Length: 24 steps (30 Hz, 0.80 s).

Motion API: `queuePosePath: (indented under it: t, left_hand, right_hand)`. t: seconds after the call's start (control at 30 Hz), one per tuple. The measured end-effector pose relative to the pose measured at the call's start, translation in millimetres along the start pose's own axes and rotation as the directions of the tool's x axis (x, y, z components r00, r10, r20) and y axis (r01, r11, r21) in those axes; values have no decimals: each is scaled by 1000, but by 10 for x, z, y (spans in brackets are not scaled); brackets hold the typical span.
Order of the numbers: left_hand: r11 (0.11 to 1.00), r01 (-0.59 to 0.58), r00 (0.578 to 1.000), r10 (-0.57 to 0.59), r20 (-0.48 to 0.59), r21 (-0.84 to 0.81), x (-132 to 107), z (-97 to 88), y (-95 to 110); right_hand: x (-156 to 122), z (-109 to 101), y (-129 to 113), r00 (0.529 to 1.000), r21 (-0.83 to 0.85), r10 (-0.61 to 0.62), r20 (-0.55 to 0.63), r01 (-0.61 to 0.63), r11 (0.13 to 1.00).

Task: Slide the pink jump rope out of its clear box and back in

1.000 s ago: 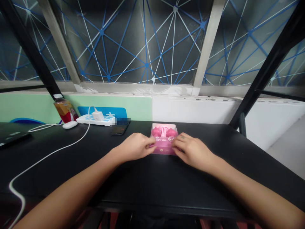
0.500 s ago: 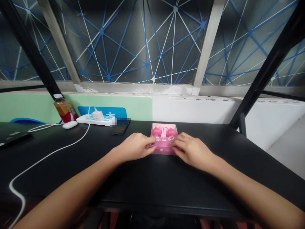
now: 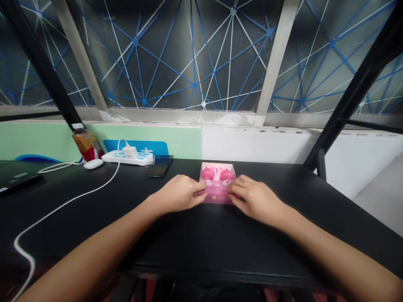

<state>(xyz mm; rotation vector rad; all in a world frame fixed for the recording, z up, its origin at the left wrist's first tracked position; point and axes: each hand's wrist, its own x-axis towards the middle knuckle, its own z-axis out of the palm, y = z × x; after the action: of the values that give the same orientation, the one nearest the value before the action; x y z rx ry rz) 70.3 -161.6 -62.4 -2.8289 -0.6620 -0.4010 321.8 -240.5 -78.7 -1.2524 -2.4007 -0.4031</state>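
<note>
A small pink box (image 3: 216,193) lies on the black table in front of me. Its far part shows two rounded pink items (image 3: 208,173) with paler pink strands between them; their kind I cannot make out. My left hand (image 3: 180,193) grips the near left side of the box, thumb and fingers curled at its edge. At the near right side my right hand (image 3: 252,196) is closed on the box too, its fingers bent over the edge. Both hands hide the box's side edges. White print shows on the pink band between them.
A dark phone (image 3: 160,168) lies left of the box. Behind it are a white power strip (image 3: 110,157) with a charger, a white mouse (image 3: 93,164) and a drink bottle (image 3: 85,142). A white cable (image 3: 66,205) runs across the table's left side. Black frame posts (image 3: 333,100) flank the table.
</note>
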Motion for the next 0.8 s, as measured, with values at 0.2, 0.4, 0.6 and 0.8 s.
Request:
queuePosePath:
  t: [0.2,0.4,0.6,0.8]
  left_hand:
    - [999,-11,1000,12,-28,44,5,-9,29]
    - [998,-33,998,36,-55,55,30,7,30]
    - [997,-33,998,37,-57,64,33,0,35]
    - [997,-28,998,32,-53,79,16,2,32]
  right_hand:
    - [-4,-15,1,1000,-18,-18,-5,18,1000]
    - [-10,-5,5,999,-43,-27,-19,26,999]
    - [0,-30,-11,1000,-20,-19,-21,19,1000]
    - [7,-41,-16,1000,21,-14,-16,14,1000]
